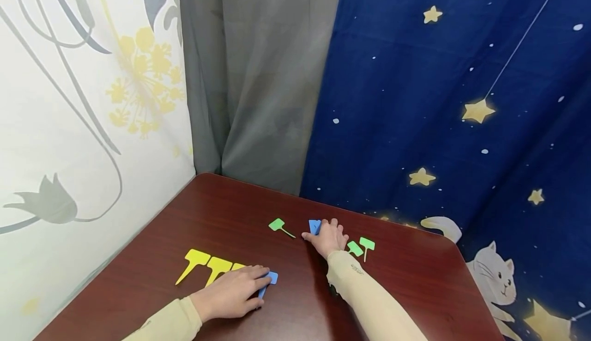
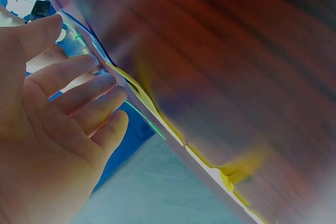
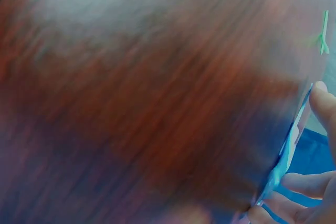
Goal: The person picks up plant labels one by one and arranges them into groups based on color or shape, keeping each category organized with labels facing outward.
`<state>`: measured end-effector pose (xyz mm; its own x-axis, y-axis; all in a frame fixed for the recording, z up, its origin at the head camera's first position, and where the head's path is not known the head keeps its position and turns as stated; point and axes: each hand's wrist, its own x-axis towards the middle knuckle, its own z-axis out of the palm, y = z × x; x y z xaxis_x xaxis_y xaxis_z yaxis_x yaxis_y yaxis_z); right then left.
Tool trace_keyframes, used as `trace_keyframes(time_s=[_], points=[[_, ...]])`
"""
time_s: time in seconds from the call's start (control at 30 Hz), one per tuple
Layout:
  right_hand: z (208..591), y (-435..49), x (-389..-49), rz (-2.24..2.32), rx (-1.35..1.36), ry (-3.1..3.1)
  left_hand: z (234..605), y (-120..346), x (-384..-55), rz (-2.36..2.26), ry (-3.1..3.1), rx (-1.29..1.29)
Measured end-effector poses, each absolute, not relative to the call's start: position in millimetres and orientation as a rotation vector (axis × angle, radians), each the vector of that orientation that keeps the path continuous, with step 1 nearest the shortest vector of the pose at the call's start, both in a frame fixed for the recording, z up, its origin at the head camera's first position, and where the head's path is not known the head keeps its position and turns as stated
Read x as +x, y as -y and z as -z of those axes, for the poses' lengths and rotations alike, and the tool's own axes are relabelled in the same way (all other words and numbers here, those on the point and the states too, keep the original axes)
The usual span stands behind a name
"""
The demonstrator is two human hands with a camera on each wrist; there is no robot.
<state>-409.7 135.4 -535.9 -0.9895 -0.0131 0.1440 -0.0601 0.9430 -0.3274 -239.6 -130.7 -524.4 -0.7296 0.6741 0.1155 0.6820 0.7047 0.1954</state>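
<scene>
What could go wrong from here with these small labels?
The left hand partly covers the row of yellow labels, so a small movement might push them out of line. The right hand is close to two green labels and could brush them aside.

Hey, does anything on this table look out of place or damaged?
Possibly one green T-shaped plant label: it lies alone and slanted, left of the right hand, while two other green labels lie close together on that hand's other side. No damage or spill stands out.
</scene>
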Motion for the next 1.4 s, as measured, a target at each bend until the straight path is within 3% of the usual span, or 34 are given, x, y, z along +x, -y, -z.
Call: trace_keyframes(time_s=[1.4], points=[[527.6,-147.3,-397.0,-0.941,0.369,2.854,527.0,129.1,-238.6,0.318,2.881,-1.137]])
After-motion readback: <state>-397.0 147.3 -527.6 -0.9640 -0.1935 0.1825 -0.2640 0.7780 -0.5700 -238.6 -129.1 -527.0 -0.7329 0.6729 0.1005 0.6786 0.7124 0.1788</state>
